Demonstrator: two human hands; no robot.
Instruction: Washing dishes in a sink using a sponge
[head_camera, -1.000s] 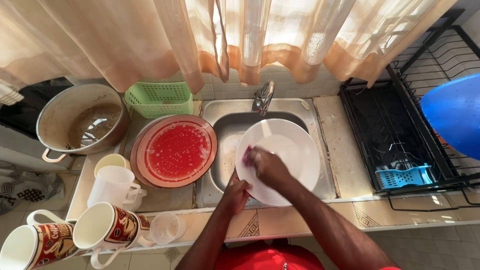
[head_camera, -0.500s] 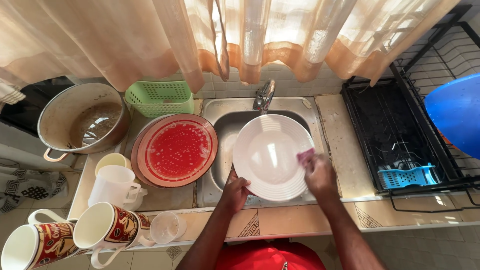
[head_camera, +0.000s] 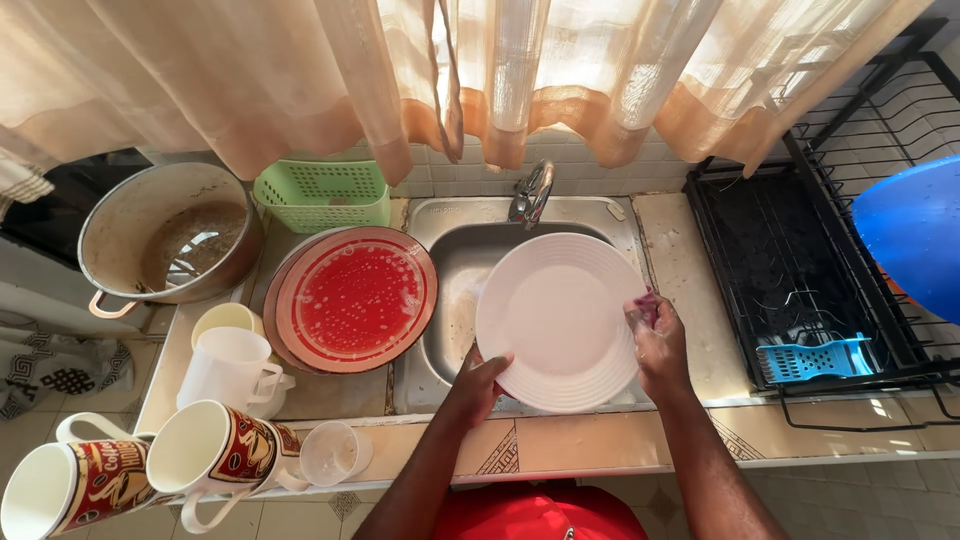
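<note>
A tiled bench (head_camera: 600, 440) under a pale curtain (head_camera: 300, 90) carries a steel sink (head_camera: 450, 300) with a tap (head_camera: 530, 192) at its back edge. The left hand (head_camera: 478, 380) is closed on the lower left rim of a white plate (head_camera: 560, 320), thumb lying over the face and fingers hidden beneath. The right hand (head_camera: 658, 345) is curled at the plate's right rim, its fingers pressed together around a small pink cloth (head_camera: 648, 305) held against the edge. The plate sits tilted over the sink basin, face up toward the camera.

Just left of the sink, a red plate (head_camera: 355, 298) covered in suds lies on another plate. Behind it stands a green basket (head_camera: 322, 195), and further left a large metal pot (head_camera: 165, 240) with residue inside. A white jug (head_camera: 232, 370) stands in front of a yellow cup (head_camera: 225, 320). Nearer the bench's front edge are 2 patterned mugs (head_camera: 215, 450) and a small clear cup (head_camera: 335, 452). To the right, a black dish rack (head_camera: 800, 260) holds a blue grater (head_camera: 815, 358), with a blue bowl (head_camera: 915, 235) at the far edge.
</note>
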